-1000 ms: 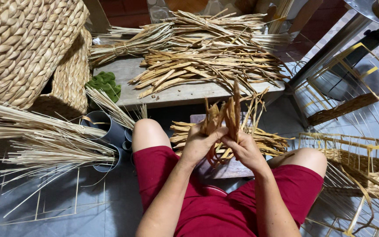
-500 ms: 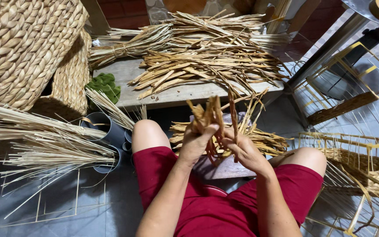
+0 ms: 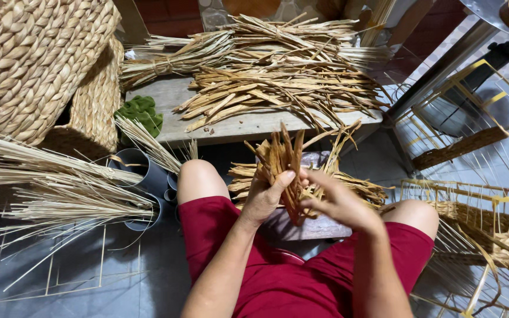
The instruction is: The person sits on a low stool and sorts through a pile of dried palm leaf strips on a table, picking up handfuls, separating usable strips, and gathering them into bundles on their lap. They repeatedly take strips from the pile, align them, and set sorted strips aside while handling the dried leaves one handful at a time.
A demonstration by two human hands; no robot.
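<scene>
A bundle of dried brown plant strips (image 3: 282,158) stands upright between my knees. My left hand (image 3: 266,197) is wrapped around its lower part, thumb up along the strips. My right hand (image 3: 337,200) touches the bundle from the right with fingers spread on single strips. Below the hands, more loose strips (image 3: 354,185) lie on a small grey block (image 3: 301,227). I sit in red shorts (image 3: 290,277).
A low wooden bench (image 3: 248,126) ahead carries a heap of dried strips (image 3: 284,88) and a green cloth (image 3: 141,112). Woven baskets (image 3: 36,59) stand at the left, pale straw bundles (image 3: 60,188) in grey tubes (image 3: 142,171) beside them. Wire frames (image 3: 472,129) sit at the right.
The bundle has been gathered tighter and tilted slightly left. My right hand slid from gripping the bundle's base to its right side, fingers spread.
</scene>
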